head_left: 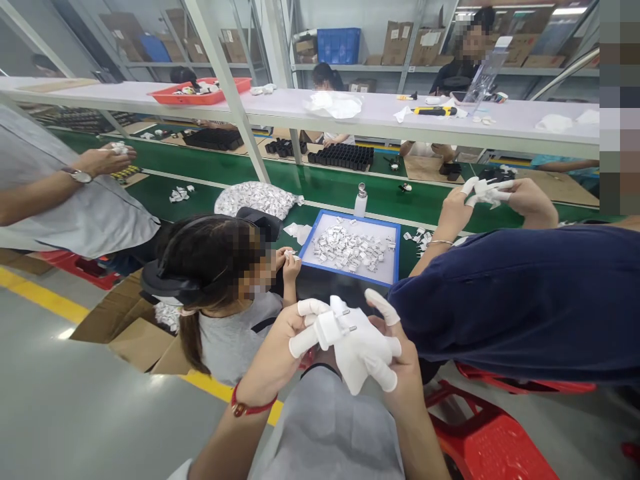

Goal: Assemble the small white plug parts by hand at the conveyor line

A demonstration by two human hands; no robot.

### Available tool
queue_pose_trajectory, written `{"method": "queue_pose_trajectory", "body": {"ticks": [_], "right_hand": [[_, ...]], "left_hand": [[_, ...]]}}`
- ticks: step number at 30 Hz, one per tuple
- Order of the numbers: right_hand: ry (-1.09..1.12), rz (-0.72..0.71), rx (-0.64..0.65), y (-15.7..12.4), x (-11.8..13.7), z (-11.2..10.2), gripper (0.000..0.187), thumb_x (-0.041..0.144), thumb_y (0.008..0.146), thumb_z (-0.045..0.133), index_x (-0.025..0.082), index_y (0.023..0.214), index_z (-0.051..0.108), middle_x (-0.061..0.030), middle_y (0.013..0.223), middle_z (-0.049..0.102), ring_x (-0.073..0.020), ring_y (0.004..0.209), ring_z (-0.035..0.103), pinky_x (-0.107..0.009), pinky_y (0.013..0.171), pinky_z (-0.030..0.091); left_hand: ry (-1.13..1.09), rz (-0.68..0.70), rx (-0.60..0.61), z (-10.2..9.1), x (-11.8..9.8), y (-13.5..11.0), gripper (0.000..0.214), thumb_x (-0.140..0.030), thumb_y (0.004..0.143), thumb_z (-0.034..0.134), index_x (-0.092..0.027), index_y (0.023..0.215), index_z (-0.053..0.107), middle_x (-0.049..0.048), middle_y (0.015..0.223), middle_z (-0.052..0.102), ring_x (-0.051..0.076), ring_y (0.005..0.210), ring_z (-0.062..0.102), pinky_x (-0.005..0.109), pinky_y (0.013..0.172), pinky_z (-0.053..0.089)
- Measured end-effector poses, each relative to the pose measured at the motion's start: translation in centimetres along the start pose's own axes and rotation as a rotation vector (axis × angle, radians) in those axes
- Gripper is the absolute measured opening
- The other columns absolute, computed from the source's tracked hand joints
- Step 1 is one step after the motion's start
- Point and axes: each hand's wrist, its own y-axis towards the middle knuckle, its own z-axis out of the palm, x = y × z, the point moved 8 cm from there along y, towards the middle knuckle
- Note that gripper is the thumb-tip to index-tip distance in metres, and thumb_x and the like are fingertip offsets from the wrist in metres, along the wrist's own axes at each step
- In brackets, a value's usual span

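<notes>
Low in the middle of the frame, the left hand (287, 340) pinches a small white plug adapter (331, 325) between capped fingertips, while the right hand (387, 350) closes around a white cloth (357, 357) pressed against it — both hands gripping, neither open. The piece sits between the two hands, held above a grey-shirted back. Just above, the blue tray (397, 257) on the green bench holds a heap of the same white parts, so by my judgement plenty is left to handle. I can read no brand or writing anywhere — the box labels are too small.
</notes>
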Motion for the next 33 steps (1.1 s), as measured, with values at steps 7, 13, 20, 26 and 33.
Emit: {"method": "queue_pose_trajectory", "body": {"ticks": [7,13,20,26,33], "right_hand": [[0.093,-0.027,0.024,-0.1,-0.6,-0.3,0.035,0.048,0.080,0.073,0.021,0.101,0.079,-0.0122,0.101,0.077,-0.0282,0.089,0.072,-0.039,0.078,0.061],[-0.126,-0.086,-0.026,1.5,0.1,0.8,0.018,0.037,0.082,0.073,0.023,0.090,0.081,-0.0074,0.092,0.076,-0.0202,0.079,0.072,-0.027,0.070,0.059],[-0.225,-0.080,0.025,4.8,0.0,4.2,0.005,0.026,0.076,0.077,0.023,0.077,0.081,-0.0044,0.082,0.077,-0.0187,0.072,0.072,-0.025,0.067,0.060],[-0.381,-0.052,-0.056,6.8,-1.2,6.7,0.011,0.030,0.073,0.075,0.019,0.072,0.080,-0.0058,0.071,0.076,-0.0199,0.064,0.072,-0.026,0.061,0.060],[-0.697,-0.379,-0.094,6.6,-0.3,9.4,0.016,0.023,0.082,0.067,0.021,0.084,0.083,-0.0066,0.085,0.080,-0.0175,0.074,0.076,-0.020,0.071,0.061]], "left_hand": [[0.008,0.006,-0.064,-0.8,-0.4,-0.1,0.042,-0.046,0.059,0.093,-0.015,0.075,0.069,0.0011,0.063,0.065,0.008,0.054,0.051,0.016,0.051,0.041],[0.011,-0.001,-0.046,-1.9,-0.4,-1.0,0.045,-0.050,0.061,0.091,-0.014,0.077,0.068,-0.0001,0.060,0.061,0.006,0.048,0.045,0.015,0.044,0.032],[-0.143,0.166,-0.035,-4.3,-1.9,0.0,0.038,-0.045,0.064,0.091,-0.017,0.079,0.070,0.0052,0.079,0.072,0.019,0.078,0.069,0.022,0.067,0.052],[-0.087,0.203,-0.015,-6.2,-2.5,-0.4,0.030,-0.039,0.069,0.088,-0.018,0.076,0.069,0.0090,0.091,0.075,0.028,0.105,0.070,0.032,0.087,0.056],[0.158,0.291,-0.061,-9.2,-3.4,-1.0,0.020,-0.034,0.077,0.082,-0.018,0.072,0.071,0.0085,0.093,0.075,0.025,0.114,0.066,0.026,0.093,0.051]]}}
